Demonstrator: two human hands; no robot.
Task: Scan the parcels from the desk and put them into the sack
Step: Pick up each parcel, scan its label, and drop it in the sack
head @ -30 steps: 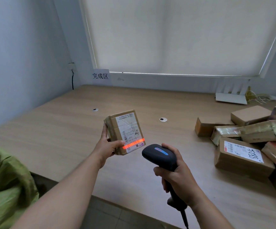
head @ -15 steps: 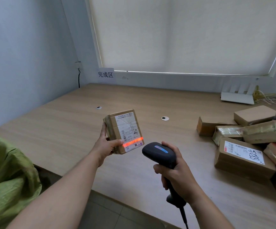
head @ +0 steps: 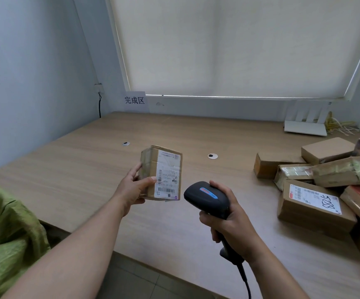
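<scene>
The red scan line has gone from the label and the small brown cardboard parcel (head: 161, 172) stands straighter — left hand (head: 132, 189) grasping it above the light wooden desk (head: 71, 169); right hand (head: 232, 223) clenched round the black handheld scanner (head: 207, 198); crumpled green sack (head: 6, 238) at left.

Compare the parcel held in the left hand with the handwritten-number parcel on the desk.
The held parcel is off the desk, gripped upright by the left hand; the numbered parcel lies flat in the pile. The held parcel's label is only printed; the numbered parcel's carries black handwriting. The held parcel looks smaller. Both are brown cardboard with white labels.
</scene>
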